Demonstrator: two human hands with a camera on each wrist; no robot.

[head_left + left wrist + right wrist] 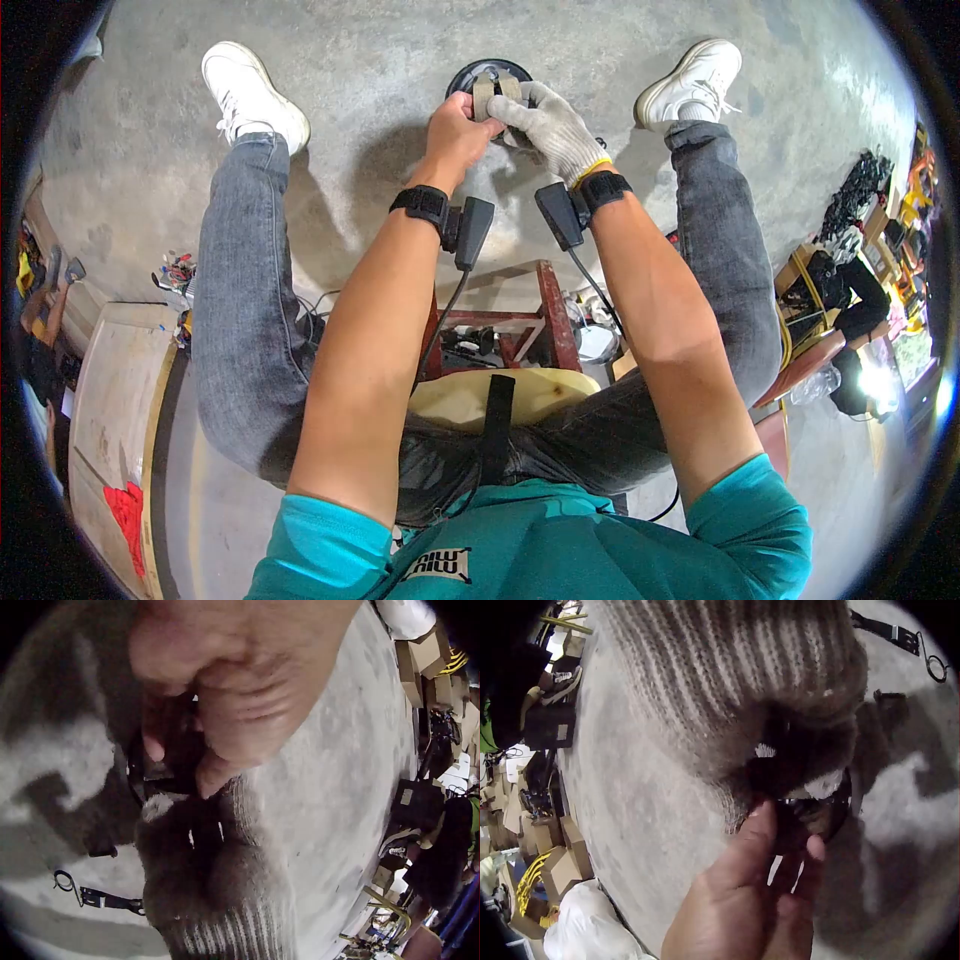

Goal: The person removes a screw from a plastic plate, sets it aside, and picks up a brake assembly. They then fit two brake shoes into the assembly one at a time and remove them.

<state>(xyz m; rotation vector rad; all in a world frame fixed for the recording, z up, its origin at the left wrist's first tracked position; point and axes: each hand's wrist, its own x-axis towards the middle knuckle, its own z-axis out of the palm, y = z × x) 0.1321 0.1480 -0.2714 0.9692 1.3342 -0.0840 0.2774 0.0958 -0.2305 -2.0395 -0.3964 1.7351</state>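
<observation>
A round black part (490,65) is on the concrete floor between the feet, with brown-grey pieces (482,98) over it. My bare left hand (458,138) pinches the left piece between thumb and fingers. From the other side my right hand (557,128), in a white knit glove with a yellow cuff, grips the same assembly, its fingertips close to the left ones. In the right wrist view the gloved hand (742,682) hides much of the part. Shadow darkens the held pieces in the left wrist view, where the bare fingers (217,769) meet the glove.
A black strip with a wire ring (109,900) lies on the floor near the hands. White shoes (255,95) stand either side. A dark red frame (552,310) is between the legs. Cardboard boxes (559,859) and a white bag (592,922) stand farther off.
</observation>
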